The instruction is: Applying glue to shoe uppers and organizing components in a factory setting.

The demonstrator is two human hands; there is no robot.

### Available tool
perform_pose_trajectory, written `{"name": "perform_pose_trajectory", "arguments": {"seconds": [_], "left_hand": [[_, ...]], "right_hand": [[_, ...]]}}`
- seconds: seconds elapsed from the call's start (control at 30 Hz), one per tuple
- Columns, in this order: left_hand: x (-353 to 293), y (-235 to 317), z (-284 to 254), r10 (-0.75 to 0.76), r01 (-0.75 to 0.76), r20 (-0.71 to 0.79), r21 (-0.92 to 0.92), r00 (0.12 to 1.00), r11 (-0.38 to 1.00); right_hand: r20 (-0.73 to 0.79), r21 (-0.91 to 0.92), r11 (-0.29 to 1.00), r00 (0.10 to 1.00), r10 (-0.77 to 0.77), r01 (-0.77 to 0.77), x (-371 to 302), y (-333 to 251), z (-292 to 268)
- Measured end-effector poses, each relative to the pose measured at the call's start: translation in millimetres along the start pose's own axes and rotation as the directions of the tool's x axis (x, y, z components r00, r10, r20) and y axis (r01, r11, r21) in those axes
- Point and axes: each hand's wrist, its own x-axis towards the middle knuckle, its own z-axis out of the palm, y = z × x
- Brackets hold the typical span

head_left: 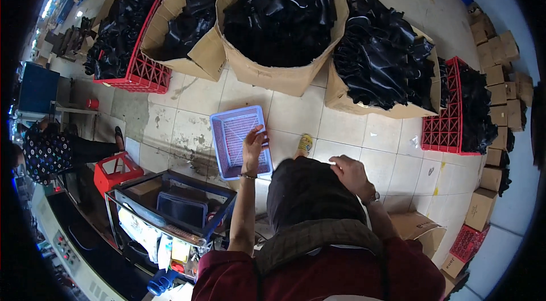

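Observation:
A blue-purple plastic basket (215,147) with a perforated bottom rests on the tiled floor just ahead of me. Over its right side is my left hand (253,144), fingers loosely bent and apart, with nothing visible in it. Whether that hand touches the basket's rim I cannot tell. My right hand (354,177) hangs beside my dark-clad leg, its fingers stretched out and holding nothing. One foot in a yellow shoe (305,145) shows on the floor to the right of the basket.
Large cardboard boxes (273,76) full of black moulded parts (278,17) stand ahead. Red crates (139,76) of similar parts flank them. A dark metal frame rack (170,181) stands close on my left, by a red stool (116,171) and a seated person (51,153). Cartons (480,207) line the right wall.

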Motion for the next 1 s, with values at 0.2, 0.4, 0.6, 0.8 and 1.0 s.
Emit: {"name": "perform_pose_trajectory", "arguments": {"seconds": [0.2, 0.4, 0.6, 0.8, 1.0], "left_hand": [[138, 83, 30, 0.19, -0.191, 0.014, 0.124, 0.982, 0.974], [441, 77, 49, 0.286, -0.297, 0.08, 0.305, 0.955, 0.905], [682, 57, 47, 0.088, 0.056, -0.117, 0.859, 0.989, 0.51], [781, 35, 53, 0.299, 0.236, -0.345, 0.909, 0.89, 0.345], [749, 68, 68, 0.378, -0.215, 0.017, 0.845, 0.926, 0.49]], "right_hand": [[0.124, -0.021, 0.995, 0.988, 0.097, -0.095, 112, 34, -33], [0.086, -0.012, 0.906, 0.903, 0.422, -0.423, 168, 64, -11], [0.275, 0.068, 0.802, 0.783, 0.557, -0.594, 228, 68, 21], [0.443, 0.109, 0.648, 0.621, 0.647, -0.754, 308, 59, 33], [0.362, 0.141, 0.724, 0.716, 0.598, -0.676, 375, 82, 24]]}}
